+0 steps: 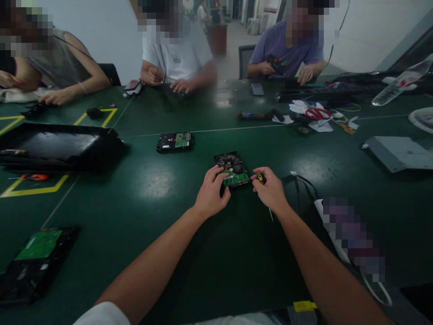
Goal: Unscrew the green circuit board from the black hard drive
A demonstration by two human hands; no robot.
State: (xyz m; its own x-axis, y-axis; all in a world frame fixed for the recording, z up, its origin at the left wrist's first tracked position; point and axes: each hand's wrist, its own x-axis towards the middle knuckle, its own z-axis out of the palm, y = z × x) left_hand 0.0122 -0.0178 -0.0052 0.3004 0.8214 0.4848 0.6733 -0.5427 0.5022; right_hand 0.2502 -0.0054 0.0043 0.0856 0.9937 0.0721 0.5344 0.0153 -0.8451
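Observation:
A hard drive with a green circuit board (233, 166) lies on the green table (176, 198), board side up. My left hand (212, 192) grips its left and near edge, fingers curled over the board. In my right hand (269, 187) is a screwdriver with a yellow and black handle (260, 178); its thin shaft points down toward me, away from the drive. The fingertips of that hand are close to the drive's right corner; whether they touch it cannot be made out.
Another drive (175, 141) lies beyond, a third (34, 262) at near left. A black tray (57, 144) and orange screwdriver (35, 177) are left. Right are a metal box (399, 152), a white-edged object (333, 234) and a bottle (402, 83). Three people sit opposite.

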